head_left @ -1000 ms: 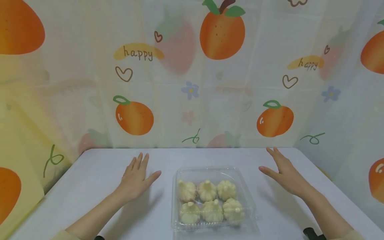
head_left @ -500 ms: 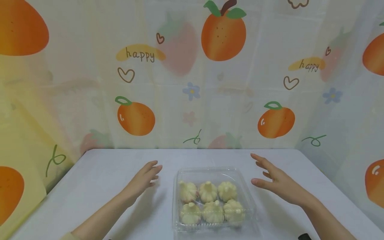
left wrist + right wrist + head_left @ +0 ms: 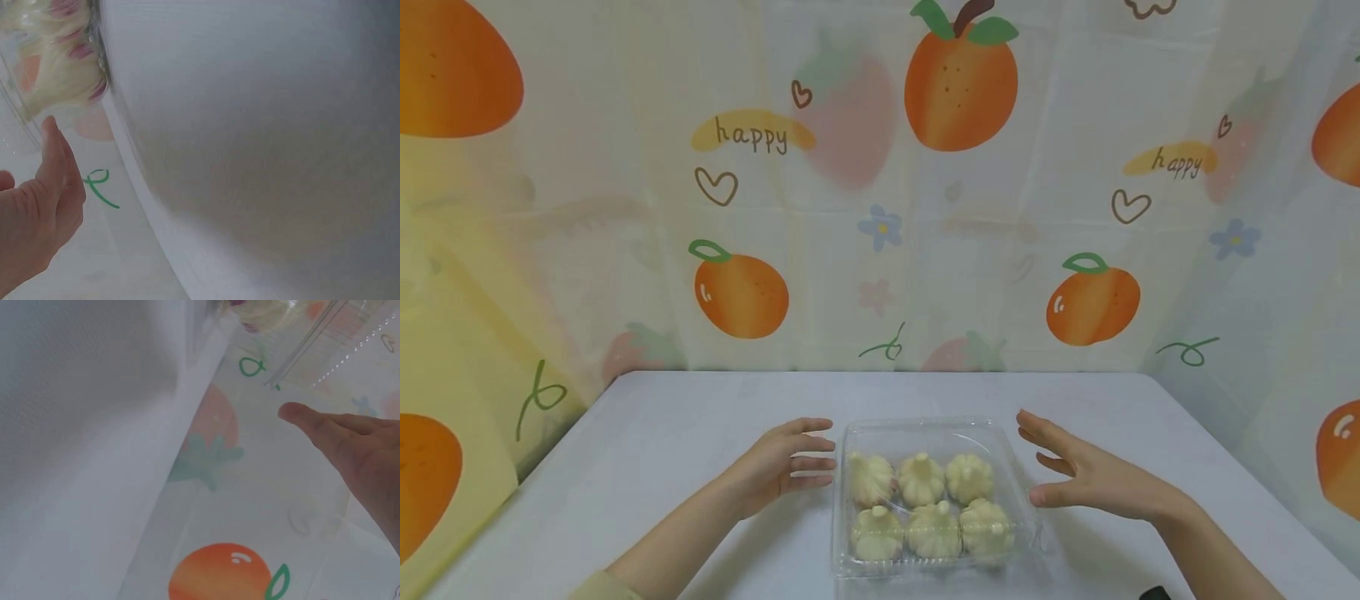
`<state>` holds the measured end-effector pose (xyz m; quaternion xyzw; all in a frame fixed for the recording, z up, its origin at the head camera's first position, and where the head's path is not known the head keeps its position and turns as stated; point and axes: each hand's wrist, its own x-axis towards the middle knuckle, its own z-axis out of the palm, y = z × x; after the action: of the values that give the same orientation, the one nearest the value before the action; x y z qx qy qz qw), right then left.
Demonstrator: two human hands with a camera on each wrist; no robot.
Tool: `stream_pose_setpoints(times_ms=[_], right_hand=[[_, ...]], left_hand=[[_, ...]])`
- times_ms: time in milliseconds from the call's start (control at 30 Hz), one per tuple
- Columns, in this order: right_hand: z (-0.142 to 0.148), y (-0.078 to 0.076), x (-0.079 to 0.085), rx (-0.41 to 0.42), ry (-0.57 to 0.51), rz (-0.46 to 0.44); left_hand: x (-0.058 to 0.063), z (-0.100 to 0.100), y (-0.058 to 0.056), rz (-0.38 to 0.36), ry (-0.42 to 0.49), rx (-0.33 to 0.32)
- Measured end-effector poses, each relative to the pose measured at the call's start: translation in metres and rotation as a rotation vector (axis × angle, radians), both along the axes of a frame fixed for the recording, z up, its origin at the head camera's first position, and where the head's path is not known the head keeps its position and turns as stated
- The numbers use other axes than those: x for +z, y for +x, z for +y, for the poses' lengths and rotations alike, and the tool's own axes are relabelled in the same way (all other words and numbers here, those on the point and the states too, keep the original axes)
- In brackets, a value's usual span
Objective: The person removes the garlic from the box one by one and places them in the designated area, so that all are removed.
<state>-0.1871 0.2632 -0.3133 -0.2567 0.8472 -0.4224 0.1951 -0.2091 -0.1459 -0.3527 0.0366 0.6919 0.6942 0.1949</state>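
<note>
The clear box [image 3: 917, 437] lies between left hand [image 3: 781, 464] and right hand [image 3: 1081, 468].

Between four and five o'clock in the head view, we cannot identify a cropped black object [image 3: 1154, 594]; the left-wrist view's edge cuts the garlic [image 3: 65, 72] at ten o'clock.
</note>
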Motion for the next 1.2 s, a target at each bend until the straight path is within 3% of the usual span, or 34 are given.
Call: stream_pose_setpoints(times_ms=[400, 700, 1200], right_hand=[[0.001, -0.003, -0.011, 0.106, 0.017, -0.108], [-0.002, -0.004, -0.017, 0.109, 0.037, -0.18], [-0.007, 0.004, -0.03, 0.102, 0.016, -0.093]], left_hand=[[-0.011, 0.004, -0.002, -0.003, 0.016, -0.071], [-0.011, 0.008, -0.002, 0.012, -0.005, -0.071], [-0.012, 0.011, -0.003, 0.015, -0.053, -0.023]])
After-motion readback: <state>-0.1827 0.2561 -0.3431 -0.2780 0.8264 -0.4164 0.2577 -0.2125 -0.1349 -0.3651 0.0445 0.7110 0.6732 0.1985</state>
